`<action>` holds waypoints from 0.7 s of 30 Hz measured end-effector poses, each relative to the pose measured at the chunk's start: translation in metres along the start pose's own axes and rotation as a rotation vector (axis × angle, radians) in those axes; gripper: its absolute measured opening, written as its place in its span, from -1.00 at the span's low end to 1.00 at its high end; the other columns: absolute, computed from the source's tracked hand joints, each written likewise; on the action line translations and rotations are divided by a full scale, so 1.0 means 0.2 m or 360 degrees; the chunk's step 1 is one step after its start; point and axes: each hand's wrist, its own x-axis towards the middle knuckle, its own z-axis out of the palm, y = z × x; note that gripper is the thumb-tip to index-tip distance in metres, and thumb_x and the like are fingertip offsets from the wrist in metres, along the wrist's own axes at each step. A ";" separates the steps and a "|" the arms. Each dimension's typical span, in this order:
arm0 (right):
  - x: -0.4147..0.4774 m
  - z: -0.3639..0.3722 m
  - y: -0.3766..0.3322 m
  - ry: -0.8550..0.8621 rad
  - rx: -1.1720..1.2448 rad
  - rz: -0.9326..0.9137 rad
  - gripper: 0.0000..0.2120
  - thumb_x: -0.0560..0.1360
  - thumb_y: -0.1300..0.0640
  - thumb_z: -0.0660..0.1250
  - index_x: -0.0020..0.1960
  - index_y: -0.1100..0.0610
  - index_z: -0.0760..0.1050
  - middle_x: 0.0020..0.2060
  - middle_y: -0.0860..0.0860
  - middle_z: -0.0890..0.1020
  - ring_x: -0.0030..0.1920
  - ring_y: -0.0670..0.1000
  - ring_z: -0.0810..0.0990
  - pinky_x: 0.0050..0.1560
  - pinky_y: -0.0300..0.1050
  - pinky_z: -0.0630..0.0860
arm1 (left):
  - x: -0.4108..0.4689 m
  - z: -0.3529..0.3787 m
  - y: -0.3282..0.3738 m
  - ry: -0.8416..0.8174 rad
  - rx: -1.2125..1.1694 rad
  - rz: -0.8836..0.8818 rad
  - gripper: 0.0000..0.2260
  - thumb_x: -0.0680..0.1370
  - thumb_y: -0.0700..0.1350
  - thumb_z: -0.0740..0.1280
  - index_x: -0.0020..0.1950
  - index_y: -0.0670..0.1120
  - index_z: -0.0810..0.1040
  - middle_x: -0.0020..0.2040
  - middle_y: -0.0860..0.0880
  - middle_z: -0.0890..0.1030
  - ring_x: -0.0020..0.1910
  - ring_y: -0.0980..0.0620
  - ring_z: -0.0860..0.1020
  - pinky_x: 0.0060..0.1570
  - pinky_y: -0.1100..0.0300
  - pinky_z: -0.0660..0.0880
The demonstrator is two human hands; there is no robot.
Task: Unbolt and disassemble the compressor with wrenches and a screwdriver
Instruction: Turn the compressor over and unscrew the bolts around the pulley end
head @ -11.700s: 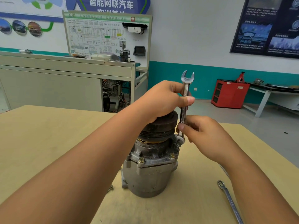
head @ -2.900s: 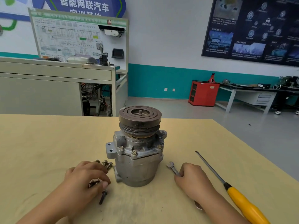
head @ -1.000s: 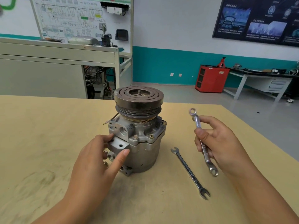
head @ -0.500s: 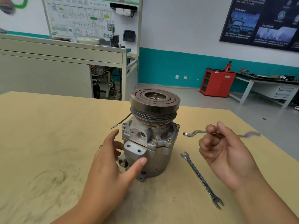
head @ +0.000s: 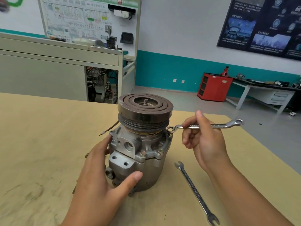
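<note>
**A:** What has the right hand (head: 206, 144) got?

**B:** It pinches the shank of a ring wrench (head: 211, 126) between thumb and curled fingers, forefinger raised. The left hand (head: 101, 176) is spread against the compressor (head: 146, 157), thumb across the front and fingers on its left side, bracing it rather than gripping.

**A:** What has just changed?

**B:** Half a second ago the wrench hung in the air, apart from the compressor. Now its ring end sits at a bolt (head: 170, 135) on the right flange. I cannot tell whether it is fully seated. It looks like the start of loosening that bolt.

**A:** How do things lie?

**B:** The compressor stands mid-table (head: 40, 144), long axis vertical, pulley (head: 145, 108) uppermost. The held wrench runs nearly level, its free end pointing right. An open-ended wrench (head: 195, 193) lies just beside the compressor.
</note>
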 end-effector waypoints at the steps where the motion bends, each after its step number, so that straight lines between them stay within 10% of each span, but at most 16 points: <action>1: 0.00 -0.01 0.01 -0.0036 0.0017 0.0010 -0.51 0.63 0.03 0.05 -0.31 0.08 0.61 -0.58 0.12 0.51 -0.56 -0.02 0.45 -0.54 -0.25 0.37 | 0.00 0.00 0.00 0.0025 -0.0002 0.0015 -0.23 0.17 0.38 0.39 0.32 0.37 0.20 0.21 0.41 0.37 0.18 0.48 0.34 -0.04 0.28 0.37; 8: -0.03 -0.07 -0.01 -0.0071 0.0191 0.0107 -0.62 0.45 -0.06 0.18 -0.20 0.27 0.51 -0.50 0.16 0.59 -0.50 0.03 0.54 -0.49 -0.25 0.45 | 0.07 -0.04 -0.07 0.0016 -0.0063 0.0141 -0.35 0.24 0.26 0.34 0.34 0.30 0.37 0.14 0.41 0.52 0.11 0.46 0.45 -0.03 0.60 0.34; 21: -0.16 0.02 0.01 0.0026 0.0125 0.0040 -0.63 0.42 -0.08 0.23 -0.39 0.11 0.60 -0.54 0.12 0.55 -0.52 0.00 0.51 -0.50 -0.23 0.45 | 0.13 -0.09 -0.15 -0.0347 -0.0627 0.0086 -0.41 0.37 0.07 0.46 0.38 0.11 0.40 0.28 0.17 0.54 0.25 0.16 0.51 0.17 0.33 0.44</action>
